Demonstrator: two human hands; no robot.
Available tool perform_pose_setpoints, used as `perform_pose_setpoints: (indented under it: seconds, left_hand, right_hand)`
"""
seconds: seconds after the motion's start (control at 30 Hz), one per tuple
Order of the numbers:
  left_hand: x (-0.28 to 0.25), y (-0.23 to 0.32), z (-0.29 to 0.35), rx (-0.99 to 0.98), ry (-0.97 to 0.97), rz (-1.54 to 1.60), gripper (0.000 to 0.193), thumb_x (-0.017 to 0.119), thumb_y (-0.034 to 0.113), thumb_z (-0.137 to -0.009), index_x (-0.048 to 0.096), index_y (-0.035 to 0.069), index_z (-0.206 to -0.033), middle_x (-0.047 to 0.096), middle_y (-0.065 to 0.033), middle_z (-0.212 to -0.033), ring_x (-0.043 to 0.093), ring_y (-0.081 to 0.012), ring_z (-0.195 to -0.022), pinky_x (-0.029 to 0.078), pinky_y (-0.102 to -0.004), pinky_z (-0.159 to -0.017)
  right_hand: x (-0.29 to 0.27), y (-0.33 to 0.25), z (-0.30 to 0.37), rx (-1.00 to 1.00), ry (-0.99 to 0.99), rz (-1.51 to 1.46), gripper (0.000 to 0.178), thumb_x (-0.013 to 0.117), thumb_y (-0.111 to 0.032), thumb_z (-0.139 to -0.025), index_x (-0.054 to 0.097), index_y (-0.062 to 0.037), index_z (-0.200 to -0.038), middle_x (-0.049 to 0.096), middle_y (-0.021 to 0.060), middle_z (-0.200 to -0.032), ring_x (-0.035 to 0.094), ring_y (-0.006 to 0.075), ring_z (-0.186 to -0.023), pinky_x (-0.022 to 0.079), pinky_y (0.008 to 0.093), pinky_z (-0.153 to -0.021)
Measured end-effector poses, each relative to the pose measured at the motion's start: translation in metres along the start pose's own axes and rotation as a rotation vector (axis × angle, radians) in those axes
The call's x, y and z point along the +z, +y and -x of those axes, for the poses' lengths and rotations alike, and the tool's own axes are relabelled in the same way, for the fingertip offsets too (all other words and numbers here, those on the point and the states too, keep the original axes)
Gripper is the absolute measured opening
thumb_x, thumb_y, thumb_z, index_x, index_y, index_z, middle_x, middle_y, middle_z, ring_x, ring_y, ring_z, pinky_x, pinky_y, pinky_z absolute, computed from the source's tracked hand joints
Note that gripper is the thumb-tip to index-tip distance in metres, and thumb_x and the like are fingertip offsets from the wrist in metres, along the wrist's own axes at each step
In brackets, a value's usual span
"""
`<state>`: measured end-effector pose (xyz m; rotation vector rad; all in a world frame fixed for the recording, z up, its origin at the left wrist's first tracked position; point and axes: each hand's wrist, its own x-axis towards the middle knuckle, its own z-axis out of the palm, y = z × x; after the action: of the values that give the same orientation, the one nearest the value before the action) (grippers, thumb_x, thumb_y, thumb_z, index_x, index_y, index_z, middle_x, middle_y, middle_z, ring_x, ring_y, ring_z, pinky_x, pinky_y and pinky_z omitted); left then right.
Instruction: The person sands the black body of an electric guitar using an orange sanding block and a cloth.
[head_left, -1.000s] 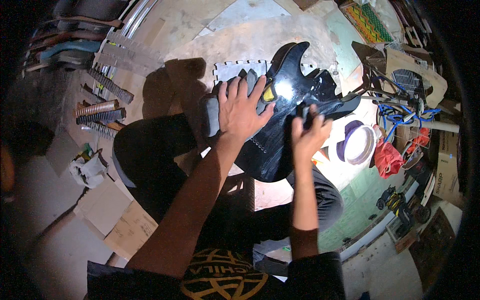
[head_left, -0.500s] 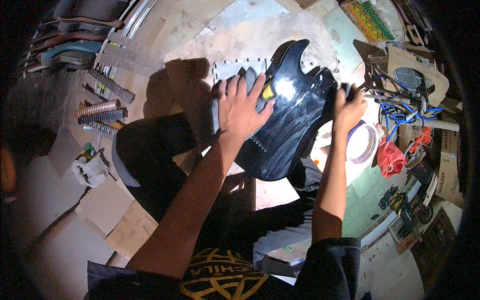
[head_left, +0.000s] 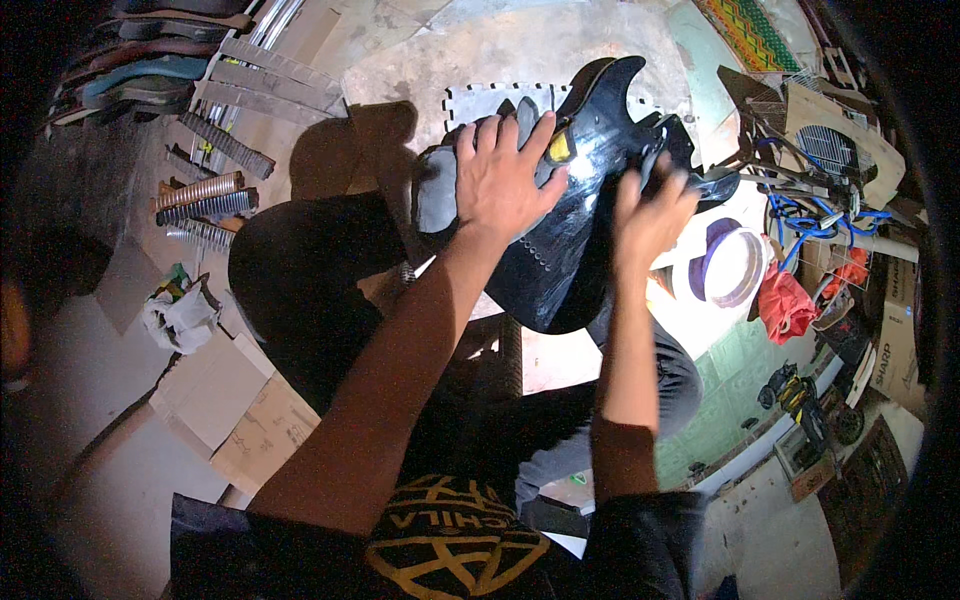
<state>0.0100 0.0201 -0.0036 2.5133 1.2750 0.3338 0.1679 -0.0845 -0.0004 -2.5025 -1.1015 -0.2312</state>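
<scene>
A glossy black guitar body (head_left: 570, 270) with pointed horns lies before me, tilted, its lower end near my legs. Whitish streaks mark its surface, and a row of small round holes or studs runs across it. A yellow patch (head_left: 559, 146) shows inside a dark recess. My left hand (head_left: 505, 185) rests flat on the body's left side, fingers spread, beside a grey rounded piece (head_left: 437, 190). Over the right edge, near the horn, my right hand (head_left: 652, 215) is blurred by motion. Its fingers are bent around a dark piece (head_left: 655, 165) too smeared to name.
To the right stand a round white tub (head_left: 735, 265), a red bag (head_left: 786, 303) and tangled blue cord (head_left: 800, 215). At left lie ridged strips (head_left: 205, 195), a white plastic bag (head_left: 180, 315) and cardboard (head_left: 215, 395). Curved dark pieces (head_left: 150, 70) are stacked far left.
My right hand has moved left and slightly down, onto the body's right edge. The guitar body and my left hand sit a little higher and farther right in view.
</scene>
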Motion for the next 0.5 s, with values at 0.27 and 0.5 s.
perform_pose_setpoints:
  seconds: [0.27, 0.5]
  left_hand:
    - [-0.002, 0.004, 0.0, -0.023, -0.037, 0.0, 0.066, 0.064, 0.052, -0.088, 0.055, 0.024, -0.147, 0.061, -0.0133, -0.119, 0.053, -0.031, -0.115, 0.037, -0.0474, -0.098]
    - [0.002, 0.001, 0.001, 0.009, 0.001, -0.016, 0.065, 0.063, 0.052, -0.087, 0.056, 0.023, -0.145, 0.06, -0.0115, -0.114, 0.053, -0.0292, -0.108, 0.039, -0.0461, -0.092]
  right_hand:
    - [-0.012, -0.018, 0.099, 0.012, 0.059, -0.02, 0.037, 0.075, -0.02, -0.08, 0.064, 0.0016, -0.107, 0.057, 0.024, -0.097, 0.054, 0.0447, -0.088, 0.043, 0.0505, -0.077]
    - [-0.019, -0.003, 0.171, 0.134, -0.037, -0.332, 0.043, 0.072, -0.02, -0.083, 0.06, 0.0006, -0.119, 0.06, 0.0253, -0.103, 0.057, 0.0418, -0.091, 0.045, 0.0509, -0.082]
